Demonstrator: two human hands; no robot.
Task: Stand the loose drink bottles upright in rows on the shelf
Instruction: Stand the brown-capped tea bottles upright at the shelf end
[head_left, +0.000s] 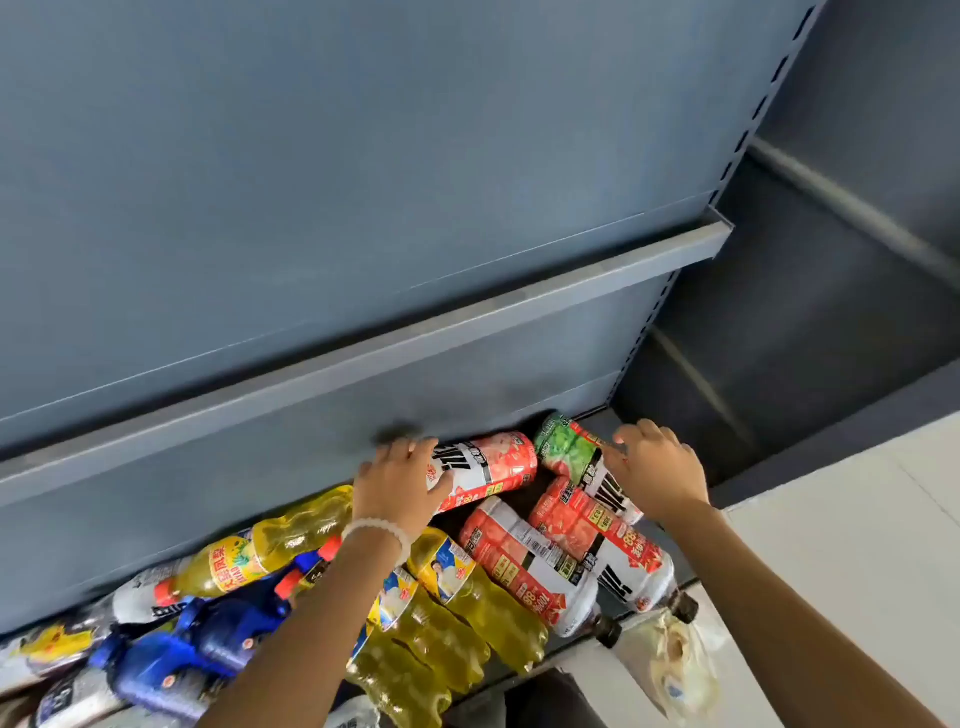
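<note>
Loose drink bottles lie on their sides in a heap on the low grey shelf. My left hand (400, 483) grips a red-and-white bottle (491, 467) lying at the back of the shelf. My right hand (657, 470) rests on a bottle with a green-and-red label (566, 447) in the back right corner; its fingers curl over the bottle. Two more red-and-white bottles (530, 564) (608, 540) lie in front. Yellow bottles (467, 608) (270, 551) and blue bottles (202, 639) lie to the left, partly under my left forearm.
The upper shelf's grey front lip (415, 338) overhangs the bottles, with the blue-grey back panel (363, 156) above. A slotted upright (748, 135) borders the bay on the right. A crumpled clear plastic bag (675, 660) hangs at the shelf's front edge. White floor (857, 545) lies to the right.
</note>
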